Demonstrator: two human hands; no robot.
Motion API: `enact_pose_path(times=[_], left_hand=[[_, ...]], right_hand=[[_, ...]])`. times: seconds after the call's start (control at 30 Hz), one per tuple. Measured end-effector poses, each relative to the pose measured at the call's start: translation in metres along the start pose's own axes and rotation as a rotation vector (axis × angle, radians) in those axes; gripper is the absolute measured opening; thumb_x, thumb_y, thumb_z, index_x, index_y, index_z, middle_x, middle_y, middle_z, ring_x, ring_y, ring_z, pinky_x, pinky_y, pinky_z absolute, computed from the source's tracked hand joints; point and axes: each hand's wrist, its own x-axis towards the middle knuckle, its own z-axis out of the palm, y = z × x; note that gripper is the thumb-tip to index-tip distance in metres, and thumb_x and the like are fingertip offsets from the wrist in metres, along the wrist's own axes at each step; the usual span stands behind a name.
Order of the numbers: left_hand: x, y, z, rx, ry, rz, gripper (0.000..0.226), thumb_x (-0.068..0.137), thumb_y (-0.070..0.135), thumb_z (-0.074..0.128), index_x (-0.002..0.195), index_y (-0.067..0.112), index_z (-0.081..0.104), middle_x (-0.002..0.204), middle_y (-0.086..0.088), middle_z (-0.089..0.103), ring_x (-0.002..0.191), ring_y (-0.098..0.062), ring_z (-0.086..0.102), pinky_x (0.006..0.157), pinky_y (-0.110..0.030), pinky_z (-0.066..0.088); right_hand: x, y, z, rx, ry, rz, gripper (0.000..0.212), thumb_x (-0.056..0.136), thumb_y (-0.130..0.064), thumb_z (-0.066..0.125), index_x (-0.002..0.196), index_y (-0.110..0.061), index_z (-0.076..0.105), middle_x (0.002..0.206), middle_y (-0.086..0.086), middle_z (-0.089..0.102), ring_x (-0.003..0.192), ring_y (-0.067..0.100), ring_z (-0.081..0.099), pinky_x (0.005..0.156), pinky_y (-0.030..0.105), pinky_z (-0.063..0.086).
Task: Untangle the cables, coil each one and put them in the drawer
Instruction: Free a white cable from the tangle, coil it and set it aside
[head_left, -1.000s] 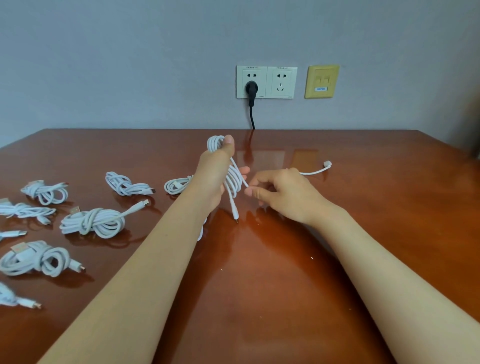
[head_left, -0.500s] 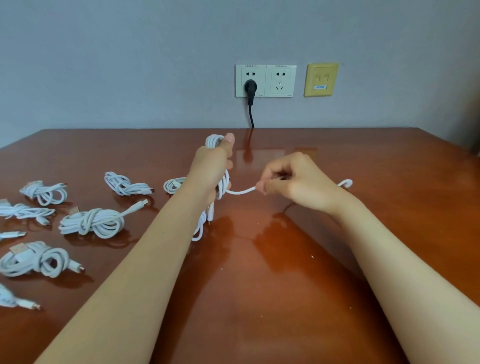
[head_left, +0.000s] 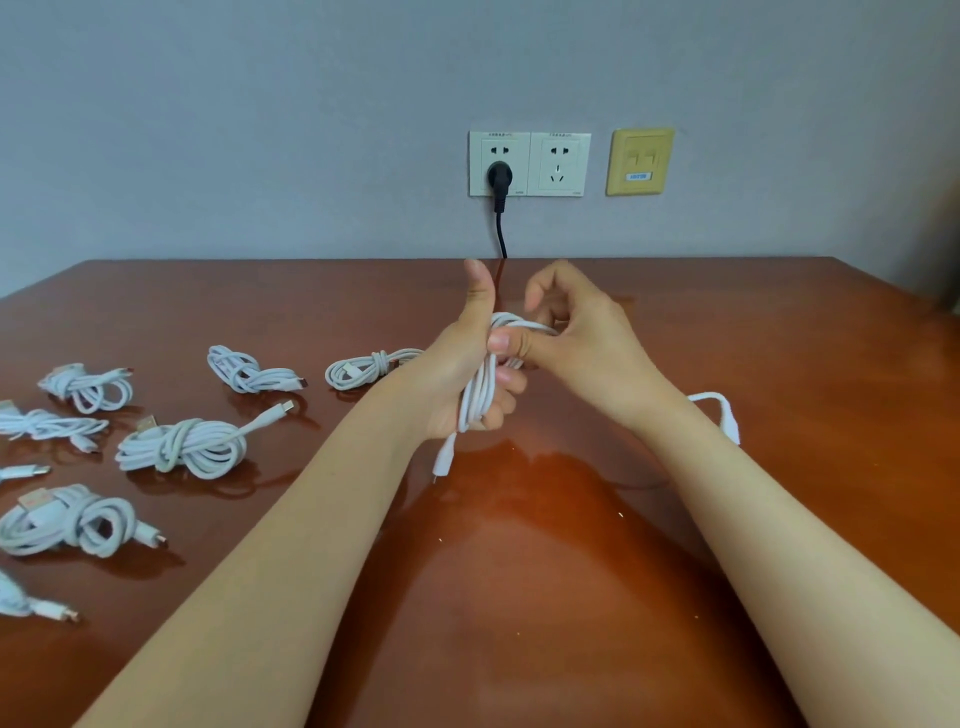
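Left hand fingers gripping upright cable coil, plug down, right hand pinching it

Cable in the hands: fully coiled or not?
Partly coiled: left hand grips the cable loops; right hand holds a turn across them; loose end trails beyond its wrist.

The right grip has swung in from the right, where it drew the cable taut, and now pinches it atop the bundle beside the left grip, whose thumb has lifted upright. The loose end now trails behind the right wrist.
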Motion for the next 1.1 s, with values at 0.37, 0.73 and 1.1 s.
enact_pose_path(times=[0.37,0.73,1.1], left_hand=[[-0.001,-0.003,0.002,-0.061,-0.094,-0.158,0.083,0.059,0.092,0.011,0.066,0.016,0.043,0.045,0.001,0.029,0.028,-0.003,0.026,0.031,-0.007,0.022],[0.002,-0.003,0.012,-0.117,-0.128,-0.18,0.09,0.056,0.095,0.009,0.063,0.011,0.039,0.043,-0.003,0.03,0.024,-0.007,0.025,0.029,-0.006,0.023],[-0.01,-0.008,0.006,0.101,-0.172,-0.028,0.068,0.089,0.056,0.034,0.123,0.0,0.053,0.068,0.0,0.06,0.046,-0.005,0.056,0.043,-0.017,0.045]], right_hand=[[-0.005,0.006,0.001,-0.236,-0.259,0.056,0.046,0.083,-0.064,0.033,0.089,-0.021,0.051,0.086,0.0,0.067,0.085,0.021,0.062,0.083,0.049,0.047],[-0.002,0.003,0.014,-0.199,0.109,0.111,0.044,0.08,-0.034,0.051,0.042,-0.013,0.045,0.04,-0.003,0.045,0.046,0.015,0.044,0.053,0.032,0.036],[0.001,0.0,-0.005,0.031,0.31,0.115,0.047,0.084,-0.013,0.05,0.043,-0.019,0.028,0.04,-0.009,0.022,0.04,0.006,0.023,0.04,0.017,0.022]])
